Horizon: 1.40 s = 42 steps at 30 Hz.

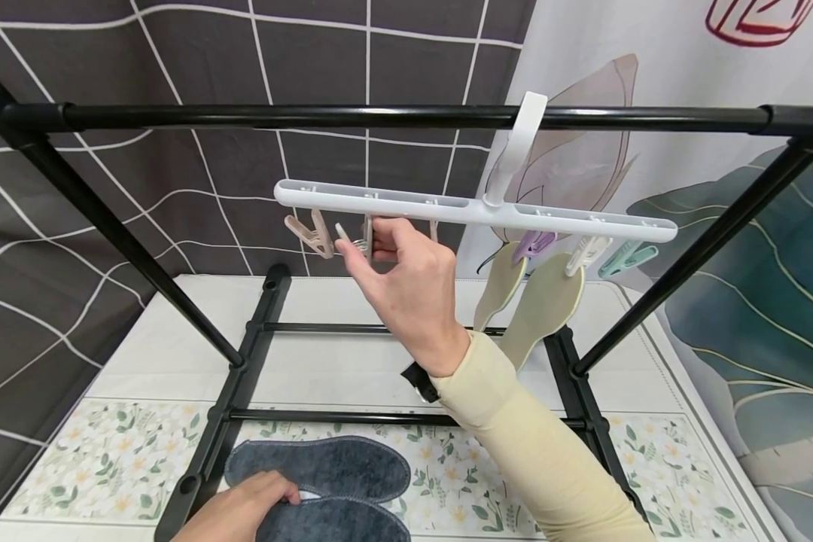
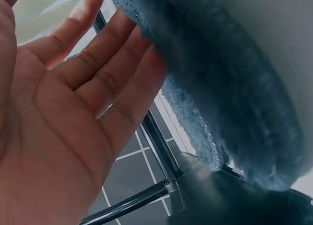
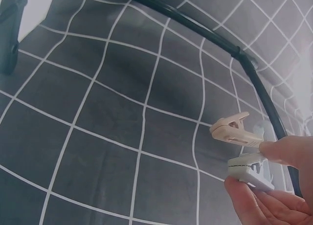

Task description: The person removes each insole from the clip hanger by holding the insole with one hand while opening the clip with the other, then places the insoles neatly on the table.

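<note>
A white clip hanger (image 1: 406, 202) hangs by its broad hook from the black top bar. Under its left half, my right hand (image 1: 413, 278) pinches a white clip (image 3: 250, 170) between thumb and fingers, with nothing between the clip's jaws. Just left of that, a beige clip (image 1: 310, 232) hangs free. Low down, my left hand (image 1: 251, 508) lies at two dark grey fuzzy insoles (image 1: 318, 468), its relaxed fingertips at the gap between them. In the left wrist view, the fingers (image 2: 122, 71) are slightly bent and reach behind the nearer insole's edge.
Two pale green insoles (image 1: 545, 301) hang from purple (image 1: 534, 242) and white clips on the hanger's right; a mint clip (image 1: 627, 258) hangs at the end. The black rack (image 1: 352, 117) has slanted side posts and low crossbars (image 1: 352, 415). Behind is a dark gridded curtain (image 1: 196, 68).
</note>
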{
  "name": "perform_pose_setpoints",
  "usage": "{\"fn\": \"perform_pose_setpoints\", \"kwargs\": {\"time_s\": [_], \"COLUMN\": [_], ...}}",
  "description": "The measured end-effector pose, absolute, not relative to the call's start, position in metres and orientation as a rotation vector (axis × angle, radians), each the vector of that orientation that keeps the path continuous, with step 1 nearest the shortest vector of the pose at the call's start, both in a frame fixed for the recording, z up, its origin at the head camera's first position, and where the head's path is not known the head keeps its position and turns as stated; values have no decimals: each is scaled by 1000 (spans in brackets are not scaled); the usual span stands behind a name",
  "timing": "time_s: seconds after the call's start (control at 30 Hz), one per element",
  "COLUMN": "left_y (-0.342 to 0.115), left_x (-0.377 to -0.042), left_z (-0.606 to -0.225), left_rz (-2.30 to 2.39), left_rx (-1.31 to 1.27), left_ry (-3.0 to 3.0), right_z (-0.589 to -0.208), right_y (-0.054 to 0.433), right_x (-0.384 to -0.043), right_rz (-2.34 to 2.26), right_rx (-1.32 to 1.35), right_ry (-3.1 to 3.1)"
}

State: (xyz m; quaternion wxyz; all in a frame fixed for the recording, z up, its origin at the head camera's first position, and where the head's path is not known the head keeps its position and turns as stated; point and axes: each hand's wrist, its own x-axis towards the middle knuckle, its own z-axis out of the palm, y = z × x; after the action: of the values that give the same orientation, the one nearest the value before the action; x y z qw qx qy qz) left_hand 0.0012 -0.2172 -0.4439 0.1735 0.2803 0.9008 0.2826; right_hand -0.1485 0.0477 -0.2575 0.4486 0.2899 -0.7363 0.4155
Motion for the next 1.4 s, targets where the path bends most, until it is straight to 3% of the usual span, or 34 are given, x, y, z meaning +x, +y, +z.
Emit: {"fn": "perform_pose_setpoints", "kwargs": {"time_s": [0.6, 1.4], "left_y": [-215, -202], "left_x": [-4, -20], "left_z": [-446, -421], "left_rz": [660, 731], "left_rx": [940, 760], "left_ry": [2635, 2550], "right_z": [-257, -264], "right_y": [48, 58], "right_x": [-147, -144], "right_rz": [1029, 1137], "right_rx": [730, 745], "right_ry": [-1813, -1838]}}
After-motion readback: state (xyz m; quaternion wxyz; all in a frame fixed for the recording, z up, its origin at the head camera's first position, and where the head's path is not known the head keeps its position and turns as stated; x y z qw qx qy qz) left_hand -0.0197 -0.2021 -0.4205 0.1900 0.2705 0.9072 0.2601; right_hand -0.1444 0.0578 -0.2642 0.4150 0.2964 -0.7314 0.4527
